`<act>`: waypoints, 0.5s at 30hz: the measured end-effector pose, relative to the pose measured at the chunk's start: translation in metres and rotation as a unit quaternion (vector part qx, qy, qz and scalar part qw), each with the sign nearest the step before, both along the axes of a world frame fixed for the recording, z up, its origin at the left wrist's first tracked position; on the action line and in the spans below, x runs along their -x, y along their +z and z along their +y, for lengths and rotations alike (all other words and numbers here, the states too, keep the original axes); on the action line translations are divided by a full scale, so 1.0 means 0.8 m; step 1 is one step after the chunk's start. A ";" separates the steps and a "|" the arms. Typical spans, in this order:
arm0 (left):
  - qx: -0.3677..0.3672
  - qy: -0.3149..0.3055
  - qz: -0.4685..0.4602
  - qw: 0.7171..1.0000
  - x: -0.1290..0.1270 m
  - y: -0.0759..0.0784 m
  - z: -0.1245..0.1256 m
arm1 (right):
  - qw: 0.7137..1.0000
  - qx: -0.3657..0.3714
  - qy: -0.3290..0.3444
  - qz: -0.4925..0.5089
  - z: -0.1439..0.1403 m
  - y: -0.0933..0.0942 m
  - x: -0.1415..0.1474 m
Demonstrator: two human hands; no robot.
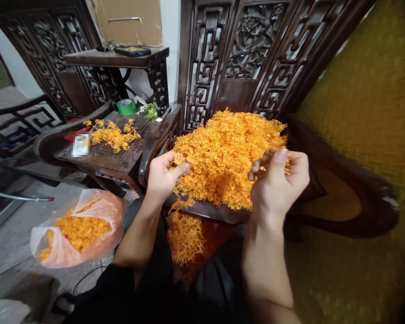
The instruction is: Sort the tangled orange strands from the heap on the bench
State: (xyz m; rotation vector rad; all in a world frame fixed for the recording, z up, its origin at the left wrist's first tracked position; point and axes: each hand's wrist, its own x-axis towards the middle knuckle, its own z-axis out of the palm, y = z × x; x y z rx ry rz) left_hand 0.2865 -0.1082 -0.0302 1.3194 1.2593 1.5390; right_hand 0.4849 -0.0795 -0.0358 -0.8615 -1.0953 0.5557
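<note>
My left hand [164, 175] has its thumb and fingers closed on an orange plastic flower piece [179, 161], and a branching orange strand hangs below that hand. My right hand [280, 175] is raised at the right side of the heap, its fingers curled and thumb pressed in. Orange shows between those fingers, but whether it is a held piece or the heap behind is unclear. Between and beyond both hands lies a big heap of orange plastic flower pieces [226, 153] on a dark carved wooden chair seat [219, 210]. A smaller orange clump [186, 238] lies nearer my legs.
On the floor at left sits a pinkish plastic bag [56, 245] of orange pieces. The wooden side table [104, 155] carries orange sprigs [116, 135], a green tape roll [126, 107] and a small green-and-white sprig [150, 111]. A phone [132, 51] lies on the higher stand.
</note>
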 end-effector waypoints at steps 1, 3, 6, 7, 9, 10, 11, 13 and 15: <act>0.014 -0.026 0.014 0.999 0.002 0.000 0.001 | 0.999 -0.002 0.023 -0.028 -0.002 0.004 0.000; 0.030 -0.072 0.071 0.994 0.000 0.000 0.003 | 0.985 -0.012 0.079 -0.153 -0.010 0.007 0.009; 0.023 -0.070 0.166 0.983 -0.010 0.000 0.004 | 0.945 -0.065 0.101 -0.304 -0.013 0.000 0.034; 0.023 -0.067 0.196 0.978 -0.011 0.001 0.003 | 0.939 -0.073 0.093 -0.322 -0.009 -0.005 0.038; 0.034 -0.075 0.239 0.968 -0.009 0.003 0.001 | 0.945 -0.062 0.042 -0.317 0.007 -0.017 0.032; 0.042 -0.082 0.252 0.963 -0.005 0.005 -0.001 | 0.954 -0.054 -0.006 -0.294 0.017 -0.022 0.023; 0.050 -0.088 0.260 0.960 0.000 0.006 -0.002 | 0.961 -0.043 -0.054 -0.266 0.026 -0.025 0.012; 0.060 -0.089 0.276 0.955 0.009 0.007 -0.002 | 0.969 -0.028 -0.105 -0.224 0.035 -0.027 -0.009; 0.061 -0.086 0.304 0.947 0.012 0.005 0.001 | 0.964 -0.005 0.010 -0.267 0.029 -0.022 -0.017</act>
